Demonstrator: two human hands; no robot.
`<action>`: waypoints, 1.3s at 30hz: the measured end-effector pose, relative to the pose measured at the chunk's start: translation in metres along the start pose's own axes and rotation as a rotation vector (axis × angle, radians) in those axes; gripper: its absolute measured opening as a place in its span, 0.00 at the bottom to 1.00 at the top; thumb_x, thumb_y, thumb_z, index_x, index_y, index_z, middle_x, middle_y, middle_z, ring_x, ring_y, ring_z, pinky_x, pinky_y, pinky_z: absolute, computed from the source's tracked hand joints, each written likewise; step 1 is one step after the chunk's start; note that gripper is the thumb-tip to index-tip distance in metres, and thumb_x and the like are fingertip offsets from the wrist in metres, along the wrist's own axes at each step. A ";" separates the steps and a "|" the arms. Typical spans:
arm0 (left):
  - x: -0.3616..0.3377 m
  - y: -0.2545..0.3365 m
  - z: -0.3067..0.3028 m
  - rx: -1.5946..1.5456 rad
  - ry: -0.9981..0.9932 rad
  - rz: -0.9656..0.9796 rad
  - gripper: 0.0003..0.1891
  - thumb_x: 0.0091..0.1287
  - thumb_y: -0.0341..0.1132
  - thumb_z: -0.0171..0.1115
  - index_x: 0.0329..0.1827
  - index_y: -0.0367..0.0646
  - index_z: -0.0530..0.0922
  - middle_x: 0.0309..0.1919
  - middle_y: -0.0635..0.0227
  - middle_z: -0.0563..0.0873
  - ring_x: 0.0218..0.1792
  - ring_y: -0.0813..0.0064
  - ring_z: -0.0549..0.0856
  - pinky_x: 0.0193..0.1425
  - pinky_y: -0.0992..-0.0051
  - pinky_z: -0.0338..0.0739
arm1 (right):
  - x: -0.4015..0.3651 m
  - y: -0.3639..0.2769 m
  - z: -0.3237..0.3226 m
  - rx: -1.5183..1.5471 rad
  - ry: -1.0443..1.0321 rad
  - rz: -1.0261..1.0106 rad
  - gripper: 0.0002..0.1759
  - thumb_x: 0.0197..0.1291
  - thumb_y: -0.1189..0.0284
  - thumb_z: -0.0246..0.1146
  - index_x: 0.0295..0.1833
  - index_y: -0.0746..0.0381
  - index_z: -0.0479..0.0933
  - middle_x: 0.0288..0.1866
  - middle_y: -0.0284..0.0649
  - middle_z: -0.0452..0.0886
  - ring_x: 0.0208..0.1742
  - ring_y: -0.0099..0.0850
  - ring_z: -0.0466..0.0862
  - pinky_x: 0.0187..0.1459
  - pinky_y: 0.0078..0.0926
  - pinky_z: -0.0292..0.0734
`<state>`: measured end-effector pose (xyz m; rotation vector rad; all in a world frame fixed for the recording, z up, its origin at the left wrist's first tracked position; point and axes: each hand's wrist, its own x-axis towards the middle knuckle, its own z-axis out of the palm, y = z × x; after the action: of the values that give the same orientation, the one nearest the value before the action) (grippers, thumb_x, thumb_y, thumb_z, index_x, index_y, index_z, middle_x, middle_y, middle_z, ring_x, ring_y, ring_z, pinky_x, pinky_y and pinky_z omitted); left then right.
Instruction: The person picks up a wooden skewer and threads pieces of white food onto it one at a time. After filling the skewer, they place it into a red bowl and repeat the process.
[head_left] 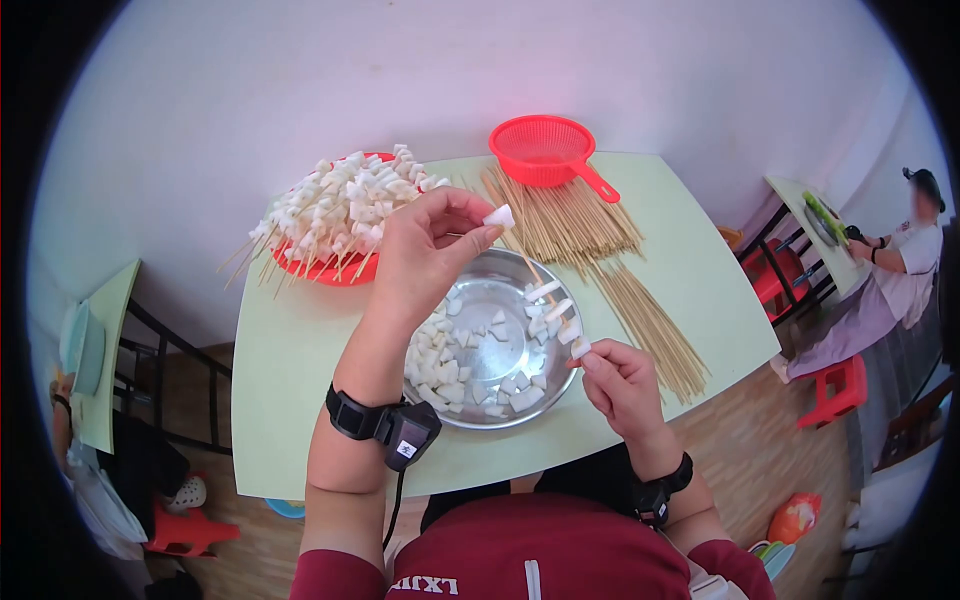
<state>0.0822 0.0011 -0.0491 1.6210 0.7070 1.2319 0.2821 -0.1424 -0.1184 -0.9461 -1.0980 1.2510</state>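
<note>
My left hand (pixel 430 250) is closed in a pinch on a white food chunk (pixel 499 216), raised above the far rim of a metal bowl (pixel 487 424). From near that chunk a thin wooden skewer (pixel 535 271) slants down to my right hand (pixel 622 388). Several white pieces (pixel 558 310) are threaded on it. My right fingers are pinched at its lower end, beside the lowest piece. Whether the skewer tip enters the left-hand chunk cannot be made out. Loose white chunks (pixel 437 367) lie in the bowl below.
At the back left, a red basin (pixel 335 272) is heaped with filled skewers (pixel 345 205). Bare wooden skewers (pixel 570 225) lie at the right under a red strainer (pixel 545 140). Another person (pixel 905 250) works at a table far right; someone's arm (pixel 62 395) shows far left.
</note>
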 end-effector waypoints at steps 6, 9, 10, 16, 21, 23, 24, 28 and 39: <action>0.000 -0.003 0.002 0.008 0.016 0.001 0.08 0.59 0.23 0.66 0.39 0.37 0.79 0.35 0.70 0.84 0.38 0.82 0.83 0.44 0.83 0.78 | 0.000 0.003 -0.003 0.003 0.008 0.011 0.10 0.66 0.75 0.55 0.42 0.71 0.78 0.19 0.28 0.71 0.13 0.12 0.60 0.15 0.12 0.52; -0.001 0.001 0.004 0.027 0.021 -0.005 0.08 0.58 0.24 0.67 0.39 0.37 0.79 0.35 0.69 0.84 0.38 0.82 0.83 0.45 0.83 0.78 | -0.001 0.003 -0.003 0.011 0.013 0.009 0.10 0.66 0.74 0.55 0.42 0.71 0.78 0.19 0.28 0.71 0.13 0.12 0.61 0.15 0.12 0.52; -0.002 0.003 0.005 0.035 0.029 -0.004 0.08 0.58 0.23 0.67 0.39 0.36 0.79 0.35 0.69 0.84 0.39 0.82 0.83 0.45 0.83 0.78 | -0.002 0.002 -0.003 0.013 0.015 0.008 0.10 0.66 0.74 0.55 0.42 0.71 0.78 0.19 0.28 0.71 0.13 0.12 0.61 0.15 0.12 0.52; -0.005 0.004 0.010 0.123 0.069 0.091 0.07 0.58 0.22 0.66 0.38 0.36 0.78 0.36 0.69 0.83 0.39 0.80 0.84 0.45 0.82 0.79 | -0.006 0.000 0.001 -0.031 0.005 0.023 0.10 0.67 0.74 0.55 0.42 0.69 0.77 0.17 0.27 0.71 0.14 0.12 0.62 0.15 0.12 0.54; -0.008 0.005 0.010 0.247 0.071 0.174 0.06 0.58 0.22 0.65 0.38 0.36 0.78 0.35 0.70 0.83 0.39 0.80 0.84 0.46 0.82 0.79 | -0.006 0.007 0.002 -0.405 0.148 -0.167 0.09 0.66 0.75 0.56 0.42 0.70 0.77 0.18 0.30 0.74 0.16 0.12 0.66 0.17 0.11 0.57; -0.008 0.006 0.011 0.288 0.076 0.170 0.06 0.58 0.22 0.66 0.37 0.36 0.79 0.35 0.70 0.83 0.38 0.80 0.84 0.46 0.81 0.79 | -0.007 -0.001 0.008 -0.266 0.109 -0.083 0.09 0.66 0.75 0.56 0.42 0.70 0.77 0.18 0.30 0.74 0.16 0.12 0.65 0.17 0.11 0.57; -0.008 0.006 0.011 0.288 0.076 0.171 0.06 0.58 0.22 0.66 0.37 0.36 0.79 0.35 0.70 0.83 0.38 0.80 0.84 0.46 0.81 0.79 | -0.007 -0.004 0.009 -0.126 0.068 0.000 0.09 0.66 0.75 0.55 0.43 0.71 0.77 0.18 0.30 0.74 0.16 0.12 0.65 0.17 0.11 0.57; -0.008 0.003 0.014 0.308 0.087 0.202 0.06 0.57 0.21 0.65 0.37 0.35 0.79 0.35 0.70 0.82 0.38 0.80 0.84 0.46 0.81 0.79 | -0.002 0.004 -0.001 0.446 -0.183 0.104 0.09 0.67 0.75 0.55 0.44 0.70 0.77 0.19 0.30 0.74 0.15 0.12 0.65 0.18 0.11 0.57; -0.015 -0.006 0.036 0.316 0.004 0.214 0.06 0.55 0.20 0.66 0.35 0.35 0.79 0.33 0.67 0.82 0.37 0.78 0.84 0.45 0.79 0.82 | 0.004 0.004 0.006 0.000 0.020 0.028 0.13 0.68 0.71 0.53 0.45 0.70 0.77 0.17 0.25 0.67 0.16 0.12 0.62 0.17 0.12 0.54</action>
<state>0.1117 -0.0214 -0.0625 1.9964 0.7764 1.3245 0.2753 -0.1384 -0.1201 -0.9754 -1.0728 1.2616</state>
